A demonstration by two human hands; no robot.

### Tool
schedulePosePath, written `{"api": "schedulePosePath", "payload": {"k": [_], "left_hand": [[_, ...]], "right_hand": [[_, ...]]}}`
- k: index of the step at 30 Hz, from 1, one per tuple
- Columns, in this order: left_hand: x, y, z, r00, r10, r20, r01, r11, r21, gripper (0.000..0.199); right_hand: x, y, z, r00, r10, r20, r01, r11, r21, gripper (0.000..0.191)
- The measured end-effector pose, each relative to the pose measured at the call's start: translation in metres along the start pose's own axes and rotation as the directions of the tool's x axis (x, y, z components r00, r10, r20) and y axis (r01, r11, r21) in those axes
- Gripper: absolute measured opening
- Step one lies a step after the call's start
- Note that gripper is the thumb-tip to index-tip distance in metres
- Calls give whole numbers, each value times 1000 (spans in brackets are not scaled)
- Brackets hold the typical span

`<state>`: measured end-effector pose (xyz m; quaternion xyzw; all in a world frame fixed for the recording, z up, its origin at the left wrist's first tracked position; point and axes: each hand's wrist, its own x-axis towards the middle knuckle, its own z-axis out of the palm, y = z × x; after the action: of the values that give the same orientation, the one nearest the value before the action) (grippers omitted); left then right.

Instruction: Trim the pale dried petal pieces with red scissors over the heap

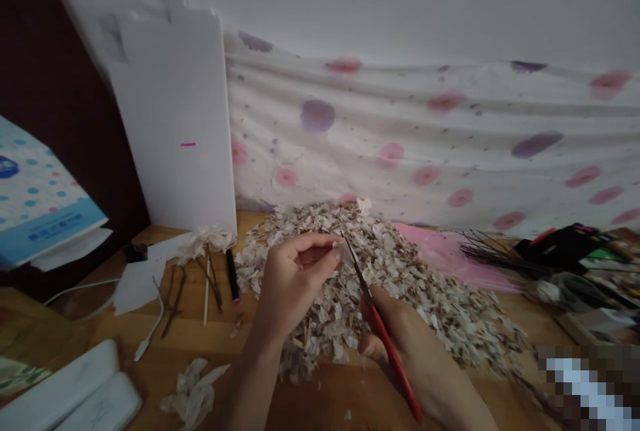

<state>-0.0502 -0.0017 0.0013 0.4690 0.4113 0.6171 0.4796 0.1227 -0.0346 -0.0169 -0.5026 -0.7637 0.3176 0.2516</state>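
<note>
Since the scissors [386, 349] sit just beside the left hand [295, 284], a slip could nick it; left hand curled, pinching a pale scrap [337, 251]; right hand [405, 344] closed around the red handles; scrap pile [400, 291] beneath both hands; wooden bench [310, 404] under them; spotted cloth [400, 131] beyond hands; white board [170, 124] beyond, leftward.

A blocky blur [587, 388] is hiding the table's [210, 344] right corner, and the edge is cutting off the left arm [250, 394] and right arm [450, 388].

Left hand [295, 278] raised, fingertips [336, 252] pinched tight; right hand [405, 344] curled closed, just beside it!
</note>
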Motion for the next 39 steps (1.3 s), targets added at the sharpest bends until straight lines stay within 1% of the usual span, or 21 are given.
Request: {"api": "schedulePosePath", "payload": {"k": [4, 9, 14, 18, 23, 26, 35, 39], "left_hand": [[3, 1, 0, 1000, -6, -15, 5, 997, -71, 16], [6, 0, -3, 997, -70, 19, 72, 989, -132, 17], [6, 1, -6, 995, -93, 39, 98, 986, -138, 13], [6, 0, -8, 996, -88, 31, 91, 986, -141, 13], [7, -2, -12, 999, -49, 11, 50, 994, -101, 17], [8, -3, -14, 1000, -29, 10, 30, 995, -97, 18], [7, 2, -15, 997, -49, 52, 57, 985, -165, 13], [7, 1, -17, 997, -50, 63, 59, 987, -147, 13]], "right_hand": [[0, 4, 2, 1000, -7, 9, 6, 1000, 31, 82], [1, 6, 0, 1000, 14, 16, -14, 1000, -2, 85], [2, 9, -2, 999, 44, 24, -42, 996, -80, 86], [3, 11, -4, 999, 33, 22, -31, 996, -87, 84], [4, 10, -7, 996, 45, 76, -38, 996, -84, 70], [5, 9, -10, 996, 43, 79, -35, 995, -93, 66], [6, 10, -18, 995, 42, 94, -33, 995, -99, 56], [6, 11, -23, 991, 66, 114, -55, 994, -95, 44]]}}
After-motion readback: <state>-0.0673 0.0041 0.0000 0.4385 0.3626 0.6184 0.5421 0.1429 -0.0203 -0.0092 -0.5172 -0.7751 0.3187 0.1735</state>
